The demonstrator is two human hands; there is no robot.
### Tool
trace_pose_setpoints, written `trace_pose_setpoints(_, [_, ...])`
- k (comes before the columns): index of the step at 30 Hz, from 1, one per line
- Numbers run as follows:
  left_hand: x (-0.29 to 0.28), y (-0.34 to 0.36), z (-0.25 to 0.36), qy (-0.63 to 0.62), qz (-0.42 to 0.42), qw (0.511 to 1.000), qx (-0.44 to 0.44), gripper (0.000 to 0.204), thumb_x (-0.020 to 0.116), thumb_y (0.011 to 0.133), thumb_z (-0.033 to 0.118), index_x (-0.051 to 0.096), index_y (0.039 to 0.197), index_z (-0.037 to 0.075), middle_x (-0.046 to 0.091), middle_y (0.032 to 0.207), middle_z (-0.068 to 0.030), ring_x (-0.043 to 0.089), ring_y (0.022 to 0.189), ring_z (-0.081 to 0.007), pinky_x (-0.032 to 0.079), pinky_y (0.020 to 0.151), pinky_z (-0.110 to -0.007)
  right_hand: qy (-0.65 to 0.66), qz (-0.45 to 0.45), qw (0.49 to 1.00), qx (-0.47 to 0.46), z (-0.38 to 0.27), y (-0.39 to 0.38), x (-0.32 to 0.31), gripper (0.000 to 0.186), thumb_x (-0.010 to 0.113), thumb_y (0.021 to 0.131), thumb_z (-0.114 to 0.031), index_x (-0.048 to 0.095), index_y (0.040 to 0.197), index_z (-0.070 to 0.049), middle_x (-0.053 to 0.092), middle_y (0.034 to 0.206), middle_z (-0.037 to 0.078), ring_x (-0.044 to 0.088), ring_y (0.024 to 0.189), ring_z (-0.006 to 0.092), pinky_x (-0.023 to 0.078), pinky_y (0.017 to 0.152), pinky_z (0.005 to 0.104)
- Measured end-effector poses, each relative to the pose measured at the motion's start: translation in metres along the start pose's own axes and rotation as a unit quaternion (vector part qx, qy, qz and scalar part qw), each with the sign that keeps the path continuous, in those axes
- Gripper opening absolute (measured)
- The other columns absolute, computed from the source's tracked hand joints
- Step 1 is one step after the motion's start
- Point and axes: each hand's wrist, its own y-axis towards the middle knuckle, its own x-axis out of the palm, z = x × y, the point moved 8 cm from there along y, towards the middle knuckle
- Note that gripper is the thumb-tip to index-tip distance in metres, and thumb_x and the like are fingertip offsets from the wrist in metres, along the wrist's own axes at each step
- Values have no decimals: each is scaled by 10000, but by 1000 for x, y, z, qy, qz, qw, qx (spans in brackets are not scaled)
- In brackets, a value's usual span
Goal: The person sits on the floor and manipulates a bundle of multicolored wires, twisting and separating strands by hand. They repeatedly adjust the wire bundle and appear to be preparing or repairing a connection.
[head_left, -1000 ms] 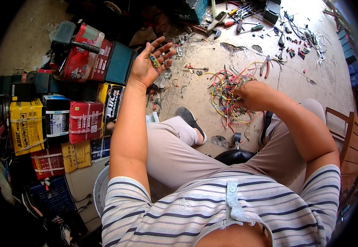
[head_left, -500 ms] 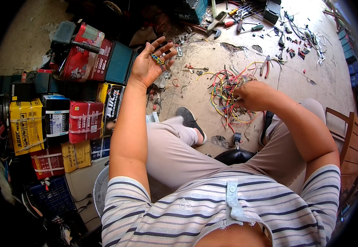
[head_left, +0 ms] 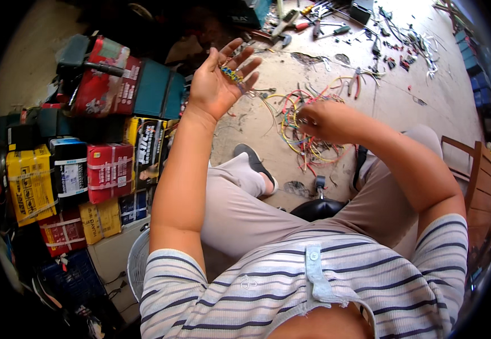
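My left hand [head_left: 218,85] is raised palm up with its fingers spread. A small bundle of blue and yellow wire pieces [head_left: 231,74] lies across the base of its fingers. My right hand [head_left: 327,121] hovers over a tangled heap of thin wires [head_left: 312,150], mostly red, yellow and green, on the floor in front of me. Its fingers are curled together, and what they pinch, if anything, is too small to make out. The hand hides part of the heap.
Pliers [head_left: 355,85] lie beyond the heap. Screwdrivers [head_left: 335,32], a brush [head_left: 286,24] and scattered scraps lie farther off. Boxed batteries [head_left: 110,172] are stacked at my left. A wooden chair [head_left: 482,183] stands at my right, and a black stool seat [head_left: 319,209] is between my legs.
My right hand has moved a little left and up from the wires. My left hand has shifted slightly right and up, still carrying the wire pieces. The whole view has tilted slightly.
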Motion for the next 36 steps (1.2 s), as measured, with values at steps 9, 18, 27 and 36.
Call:
trace_pose_setpoints(9, [55, -4, -48, 8, -46, 997, -56, 501, 242, 1003, 410, 450, 1275, 46, 542, 1227, -147, 528, 1128, -298, 453, 926, -413, 445, -43, 894, 26, -7, 9, 11, 306, 504, 873, -185, 602, 1127, -45, 660, 978, 45, 630, 832, 130, 482, 713, 272])
trace_pose_setpoints(18, [55, -5, -55, 57, 21, 997, -54, 499, 329, 988, 421, 468, 1216, 0, 559, 1164, -176, 556, 1063, -268, 465, 907, -378, 497, 8, 865, 72, 1, 3, 5, 231, 542, 924, -242, 666, 1041, -86, 666, 870, 12, 590, 762, 71, 449, 655, 225])
trace_pose_setpoints(27, [53, -9, -64, 297, 18, 954, -40, 277, 579, 906, 167, 555, 1098, -31, 644, 1007, -101, 635, 852, -138, 513, 816, -261, 495, 70, 858, 117, 21, -1, -8, 296, 539, 922, -294, 638, 1052, -48, 683, 911, 45, 601, 756, 72, 436, 615, 210])
trace_pose_setpoints(36, [36, 1, -62, 347, 26, 937, -16, 237, 579, 900, 166, 626, 1035, -23, 664, 886, -76, 641, 818, -127, 520, 775, -256, 471, 45, 866, 163, 19, 0, -10, 300, 529, 924, -296, 645, 1035, -43, 681, 899, 45, 587, 719, 71, 453, 622, 219])
